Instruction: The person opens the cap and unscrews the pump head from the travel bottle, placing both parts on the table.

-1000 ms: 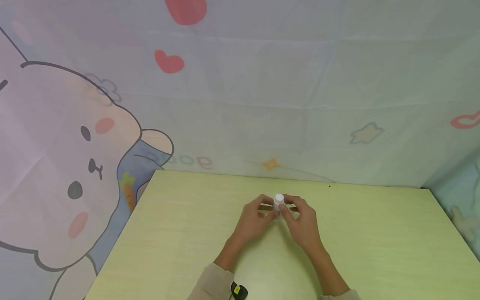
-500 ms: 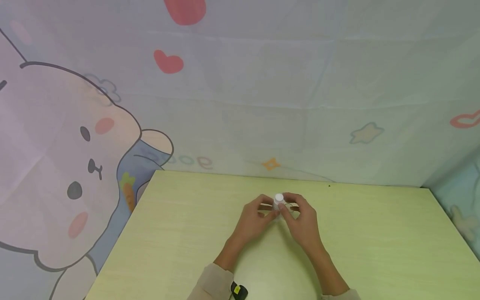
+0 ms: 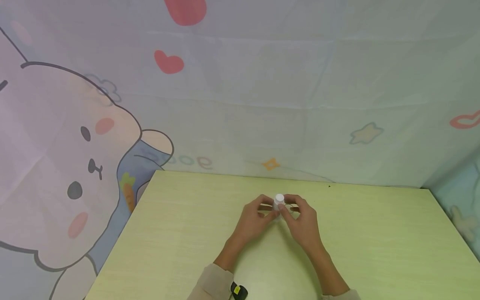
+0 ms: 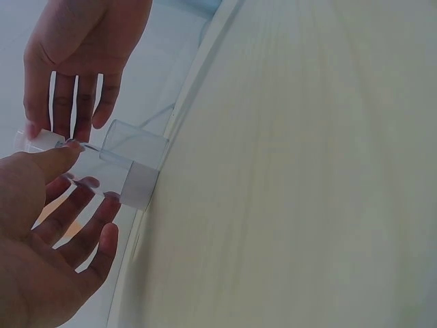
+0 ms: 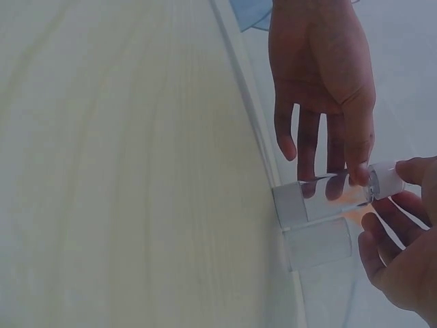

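Observation:
A clear bottle (image 5: 341, 195) with a white cap (image 5: 386, 180) and a white lower section (image 4: 140, 186) stands upright on the table. My left hand (image 3: 255, 218) holds its clear body between thumb and fingers. From the other side, my right hand (image 3: 303, 221) pinches the white cap at the top with thumb and index finger, its other fingers loosely bent. A clear, open cylinder like a small cup (image 4: 136, 145) stands close beside the bottle. In the head view, the right fingers hide most of this cup.
The pale wooden table (image 3: 187, 233) reaches back to a printed cloth (image 3: 243, 83) with a cartoon rabbit and hearts. A black device with a yellow mark (image 3: 238, 290) sits by the left sleeve. A tiny dark speck (image 3: 329, 186) lies near the back edge.
My right fingers shift slightly at the cap; the index finger rose a little and came back down. My left hand and the bottle stay in nearly the same place.

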The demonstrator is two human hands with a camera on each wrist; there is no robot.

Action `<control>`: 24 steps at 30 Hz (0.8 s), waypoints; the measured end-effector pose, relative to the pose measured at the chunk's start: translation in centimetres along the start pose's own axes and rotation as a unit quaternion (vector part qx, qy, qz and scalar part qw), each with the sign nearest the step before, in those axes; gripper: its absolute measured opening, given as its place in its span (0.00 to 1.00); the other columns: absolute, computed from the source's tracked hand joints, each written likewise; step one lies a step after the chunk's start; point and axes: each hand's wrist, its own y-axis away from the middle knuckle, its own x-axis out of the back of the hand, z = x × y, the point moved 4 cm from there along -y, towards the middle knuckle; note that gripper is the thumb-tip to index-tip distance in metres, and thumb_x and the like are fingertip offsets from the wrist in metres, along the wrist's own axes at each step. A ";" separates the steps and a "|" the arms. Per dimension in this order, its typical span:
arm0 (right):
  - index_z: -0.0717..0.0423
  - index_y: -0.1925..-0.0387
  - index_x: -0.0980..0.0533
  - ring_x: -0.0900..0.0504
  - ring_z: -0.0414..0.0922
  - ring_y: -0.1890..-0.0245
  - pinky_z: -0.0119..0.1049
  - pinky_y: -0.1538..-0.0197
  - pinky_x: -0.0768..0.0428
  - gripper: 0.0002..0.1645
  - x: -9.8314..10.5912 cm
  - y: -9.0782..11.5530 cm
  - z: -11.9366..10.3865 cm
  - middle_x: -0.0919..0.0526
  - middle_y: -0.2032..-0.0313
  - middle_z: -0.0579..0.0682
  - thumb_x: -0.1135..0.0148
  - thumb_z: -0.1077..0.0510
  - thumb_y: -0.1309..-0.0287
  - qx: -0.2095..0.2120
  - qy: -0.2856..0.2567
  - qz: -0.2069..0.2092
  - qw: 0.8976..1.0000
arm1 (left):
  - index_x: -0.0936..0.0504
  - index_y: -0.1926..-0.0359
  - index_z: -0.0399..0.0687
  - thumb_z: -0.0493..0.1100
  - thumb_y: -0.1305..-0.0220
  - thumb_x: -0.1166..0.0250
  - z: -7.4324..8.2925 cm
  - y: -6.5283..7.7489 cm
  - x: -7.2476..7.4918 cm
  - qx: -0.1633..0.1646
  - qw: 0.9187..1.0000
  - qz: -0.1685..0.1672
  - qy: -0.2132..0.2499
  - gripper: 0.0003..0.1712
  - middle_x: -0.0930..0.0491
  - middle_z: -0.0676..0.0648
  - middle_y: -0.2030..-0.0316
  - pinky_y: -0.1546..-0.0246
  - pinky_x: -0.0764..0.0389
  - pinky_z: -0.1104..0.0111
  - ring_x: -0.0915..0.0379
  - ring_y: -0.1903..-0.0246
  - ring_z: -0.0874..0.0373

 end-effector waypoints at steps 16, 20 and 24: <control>0.59 0.45 0.18 0.16 0.51 0.45 0.55 0.44 0.18 0.17 -0.1 0.1 0.1 0.12 0.49 0.53 0.28 0.58 0.31 -0.003 0.006 -0.007 1.000 | 0.17 0.46 0.59 0.53 0.28 0.28 -0.1 0.0 0.0 -0.003 1.000 0.004 -0.001 0.13 0.14 0.55 0.46 0.48 0.16 0.60 0.15 0.44 0.49; 0.59 0.44 0.18 0.16 0.51 0.45 0.54 0.44 0.17 0.17 -0.1 0.1 0.1 0.12 0.50 0.53 0.28 0.58 0.30 0.002 0.014 -0.007 1.000 | 0.17 0.46 0.59 0.52 0.27 0.29 0.0 0.0 0.0 -0.009 1.000 0.005 -0.003 0.13 0.14 0.53 0.46 0.48 0.16 0.59 0.15 0.45 0.49; 0.58 0.44 0.17 0.16 0.51 0.45 0.52 0.44 0.17 0.17 -0.2 0.1 0.1 0.12 0.50 0.52 0.29 0.57 0.30 0.005 0.019 -0.007 1.000 | 0.17 0.47 0.58 0.53 0.27 0.29 0.0 0.0 0.0 -0.015 1.000 0.008 -0.003 0.13 0.14 0.52 0.46 0.49 0.15 0.59 0.15 0.45 0.50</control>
